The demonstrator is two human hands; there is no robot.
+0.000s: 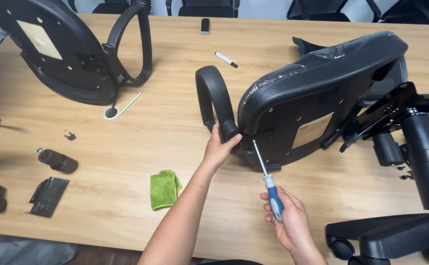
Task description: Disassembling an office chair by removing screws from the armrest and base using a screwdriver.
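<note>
Evidently, the left hand (218,148) clasped the armrest (215,100) against the overturned chair seat (317,91) mid-table while the right hand (288,221) gripped the screwdriver (268,179), which needed keeping straight on the screw.

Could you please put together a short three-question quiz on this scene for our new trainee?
1. True or false: the left hand grips the base of the black armrest.
2. What does the right hand hold? A) a blue-and-white-handled screwdriver B) the marker pen C) the green cloth
3. Where does the screwdriver's tip point?

Key:
1. True.
2. A.
3. At the joint where the armrest meets the underside of the upturned chair seat, which lies on the wooden table.
</note>
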